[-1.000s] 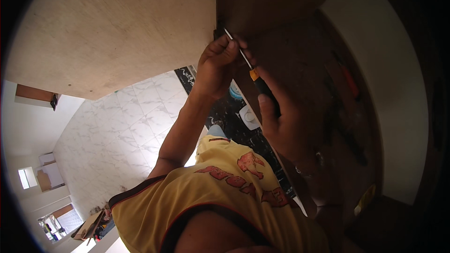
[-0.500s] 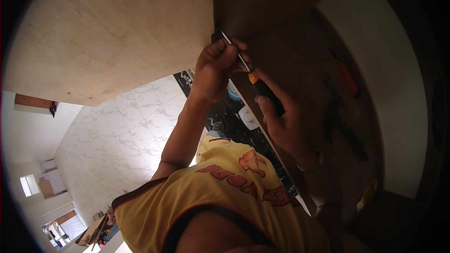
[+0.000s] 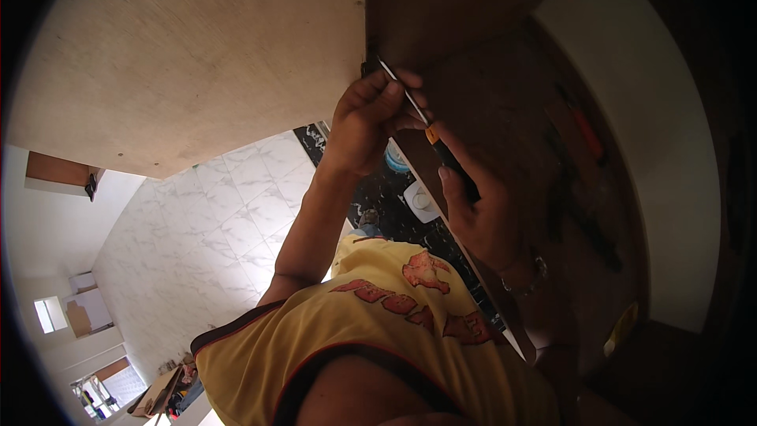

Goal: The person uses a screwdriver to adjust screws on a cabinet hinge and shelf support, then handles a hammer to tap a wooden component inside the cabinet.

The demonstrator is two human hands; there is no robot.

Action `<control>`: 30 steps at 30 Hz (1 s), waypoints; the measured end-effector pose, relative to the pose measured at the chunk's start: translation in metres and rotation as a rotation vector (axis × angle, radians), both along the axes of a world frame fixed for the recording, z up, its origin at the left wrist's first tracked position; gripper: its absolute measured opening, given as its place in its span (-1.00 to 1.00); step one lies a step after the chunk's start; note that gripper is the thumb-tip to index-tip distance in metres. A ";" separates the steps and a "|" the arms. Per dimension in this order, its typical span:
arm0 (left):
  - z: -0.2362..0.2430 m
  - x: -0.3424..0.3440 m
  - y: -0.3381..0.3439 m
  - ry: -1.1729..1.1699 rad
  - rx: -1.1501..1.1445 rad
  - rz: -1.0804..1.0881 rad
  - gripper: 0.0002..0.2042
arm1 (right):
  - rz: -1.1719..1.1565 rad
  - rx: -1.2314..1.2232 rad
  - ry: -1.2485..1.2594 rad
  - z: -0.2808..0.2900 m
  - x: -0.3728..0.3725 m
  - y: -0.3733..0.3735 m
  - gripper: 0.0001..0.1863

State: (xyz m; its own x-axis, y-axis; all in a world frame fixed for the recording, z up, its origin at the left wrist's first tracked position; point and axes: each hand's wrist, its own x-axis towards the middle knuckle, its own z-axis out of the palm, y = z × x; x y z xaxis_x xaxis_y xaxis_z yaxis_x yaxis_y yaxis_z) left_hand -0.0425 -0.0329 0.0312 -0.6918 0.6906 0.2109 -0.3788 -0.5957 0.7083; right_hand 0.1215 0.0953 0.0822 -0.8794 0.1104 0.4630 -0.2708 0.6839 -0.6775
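A screwdriver point(image 3: 431, 135) with a black handle, an orange collar and a thin metal shaft slants up and left, its tip in shadow beside the edge of a pale wooden panel point(image 3: 213, 47). My right hand point(image 3: 482, 209) wraps its handle, the index finger laid along it toward the collar. Higher up, my left hand point(image 3: 361, 122) closes thumb and fingers about the shaft near the tip. A small dark fitting point(image 3: 366, 69) shows on the panel's edge just beyond my left fingers. Whatever the tip meets is too dark to make out.
Inside the dark cabinet on the right lie a red-handled tool point(image 3: 583, 130) and a yellow object point(image 3: 621, 330). Below its edge runs a black marbled counter point(image 3: 378, 193) bearing a white item point(image 3: 420, 201) and a blue round one point(image 3: 396, 158). Pale tiled floor point(image 3: 229, 205) spreads left.
Both hands and the screwdriver sit slightly lower and farther right in the picture, and the panel edge has shifted right too. The grip of each hand looks the same.
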 end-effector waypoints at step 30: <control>-0.011 0.016 0.015 -0.261 0.339 -0.050 -0.68 | -0.096 -1.491 -0.512 -0.005 0.013 -0.021 -0.44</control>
State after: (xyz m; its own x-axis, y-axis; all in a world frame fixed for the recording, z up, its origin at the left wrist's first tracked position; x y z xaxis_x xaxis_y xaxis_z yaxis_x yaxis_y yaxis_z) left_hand -0.0260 -0.0178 0.0201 -0.7192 0.6466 0.2544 -0.5538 -0.7546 0.3520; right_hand 0.1350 0.0738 0.0775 -0.8655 0.2395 -0.4400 0.1917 -0.6533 -0.7325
